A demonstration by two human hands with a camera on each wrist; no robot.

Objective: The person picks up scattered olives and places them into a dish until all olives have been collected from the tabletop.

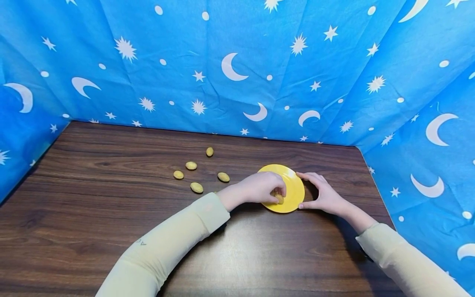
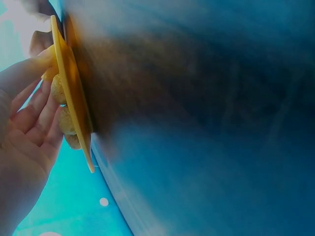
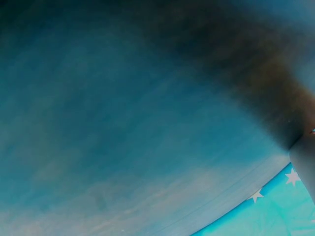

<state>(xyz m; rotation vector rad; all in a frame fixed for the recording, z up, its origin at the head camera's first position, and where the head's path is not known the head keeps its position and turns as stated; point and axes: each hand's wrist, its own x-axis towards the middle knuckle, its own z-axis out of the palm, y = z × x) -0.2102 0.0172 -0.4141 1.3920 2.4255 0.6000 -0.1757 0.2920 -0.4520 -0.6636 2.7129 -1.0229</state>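
A round yellow plate lies on the table to the right of the middle. My left hand is over it, palm down, with thumb and fingertips pinching a yellow oval nut low over the plate. In the left wrist view, the fingers of my left hand hang beside the plate, and more rough yellow-brown nuts sit on it. From the right, my right hand holds the plate's rim between its thumb and fingers. The right wrist view does not show this grip clearly.
Several yellow oval nuts, among them one nut nearest me and one farthest back, lie scattered left of the plate on the dark wooden table. Behind the table and along its sides hangs a blue cloth with moons and stars.
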